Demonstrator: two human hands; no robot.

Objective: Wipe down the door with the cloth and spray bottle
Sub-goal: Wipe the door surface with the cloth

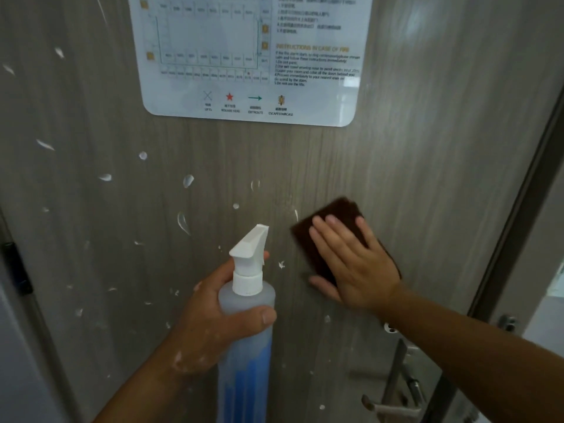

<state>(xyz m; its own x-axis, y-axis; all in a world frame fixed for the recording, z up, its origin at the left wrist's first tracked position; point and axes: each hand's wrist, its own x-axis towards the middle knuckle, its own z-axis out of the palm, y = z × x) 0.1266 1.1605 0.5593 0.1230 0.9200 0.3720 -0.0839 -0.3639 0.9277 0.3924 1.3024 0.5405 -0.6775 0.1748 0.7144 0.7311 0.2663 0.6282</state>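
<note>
The grey wood-grain door (412,154) fills the view and is dotted with white foam spots, mostly on its left half. My left hand (210,325) grips a translucent spray bottle (247,340) with a white nozzle, held upright close to the door, nozzle pointing up and right. My right hand (354,264) lies flat with fingers spread, pressing a dark brown cloth (332,215) against the door, right of the bottle.
A white evacuation plan sign (250,56) is fixed on the door above the hands. A metal door handle (393,404) and lock sit at lower right. The dark door frame (518,209) runs along the right edge. A hinge (15,270) shows at left.
</note>
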